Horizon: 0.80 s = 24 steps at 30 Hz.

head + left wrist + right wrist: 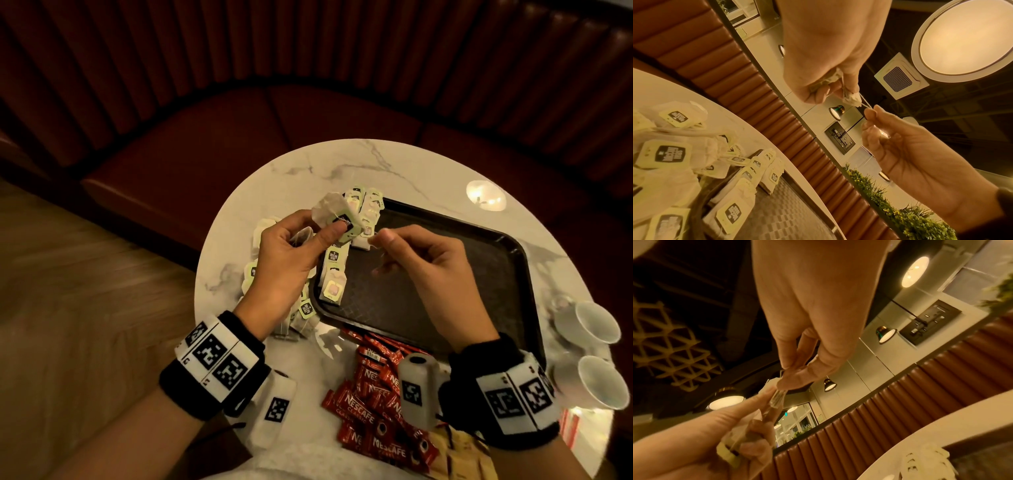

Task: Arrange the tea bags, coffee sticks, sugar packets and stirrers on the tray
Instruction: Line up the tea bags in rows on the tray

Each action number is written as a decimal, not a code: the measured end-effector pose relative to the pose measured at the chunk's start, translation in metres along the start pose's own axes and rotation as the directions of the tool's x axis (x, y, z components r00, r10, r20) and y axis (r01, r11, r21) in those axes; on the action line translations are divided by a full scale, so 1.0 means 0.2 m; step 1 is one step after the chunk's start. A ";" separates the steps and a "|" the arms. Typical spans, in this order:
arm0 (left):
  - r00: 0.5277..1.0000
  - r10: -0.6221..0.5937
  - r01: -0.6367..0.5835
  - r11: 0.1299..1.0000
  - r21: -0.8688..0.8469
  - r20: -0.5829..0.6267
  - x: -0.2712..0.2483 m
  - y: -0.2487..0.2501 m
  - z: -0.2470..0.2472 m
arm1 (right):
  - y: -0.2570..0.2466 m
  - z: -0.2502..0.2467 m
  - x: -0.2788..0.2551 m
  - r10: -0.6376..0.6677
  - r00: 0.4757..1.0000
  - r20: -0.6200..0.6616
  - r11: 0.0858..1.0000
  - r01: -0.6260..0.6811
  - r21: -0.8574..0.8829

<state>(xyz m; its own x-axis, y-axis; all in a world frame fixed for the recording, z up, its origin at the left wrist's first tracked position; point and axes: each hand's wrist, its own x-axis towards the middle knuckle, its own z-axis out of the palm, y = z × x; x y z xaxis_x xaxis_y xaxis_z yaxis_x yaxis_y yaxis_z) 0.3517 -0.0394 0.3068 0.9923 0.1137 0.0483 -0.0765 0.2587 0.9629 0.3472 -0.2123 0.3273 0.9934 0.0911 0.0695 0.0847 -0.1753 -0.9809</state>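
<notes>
Nearest the head camera: both wrists, each banded in black with white marker blocks. Left hand raised above the tray's left edge, fingers curled, thumb pressing a pale green tag against a tea bag; a second bag is tucked in the same hand's fingers. Held bag tilted, long axis running up and to the left. Right hand just beside it over the tray, thumb and forefinger pinched on the thin string that runs taut from the bag; other fingers loosely curled.

Black rectangular tray on a round white marble table. A column of tea bags lies along the tray's left side, tags up, the rest of its ribbed floor bare. Loose tea bags heaped on the table left of the tray. Red Nescafé coffee sticks piled at the near edge, well apart from the bags. Two white cups at the right. Behind the table: curved brown ribbed banquette; wood floor at left.
</notes>
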 end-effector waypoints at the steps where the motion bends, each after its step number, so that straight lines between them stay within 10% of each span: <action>1: 1.000 -0.007 0.007 1.000 0.004 0.006 0.00 0.00 0.00 | 0.00 0.00 0.00 0.000 1.000 -0.031 1.000 0.001 0.030; 24: 0.868 -0.334 0.308 0.942 0.129 0.366 -0.03 -0.02 -0.01 | 0.03 0.04 0.02 0.028 0.999 -0.015 0.997 -0.027 0.068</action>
<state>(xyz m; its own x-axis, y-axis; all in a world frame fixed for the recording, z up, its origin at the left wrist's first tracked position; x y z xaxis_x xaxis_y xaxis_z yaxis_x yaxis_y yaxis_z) 0.3453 -0.0401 0.3023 0.9228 -0.3392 -0.1828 0.2465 0.1548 0.9567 0.3501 -0.2052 0.3211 0.9965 0.0711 0.0448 0.0525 -0.1104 -0.9925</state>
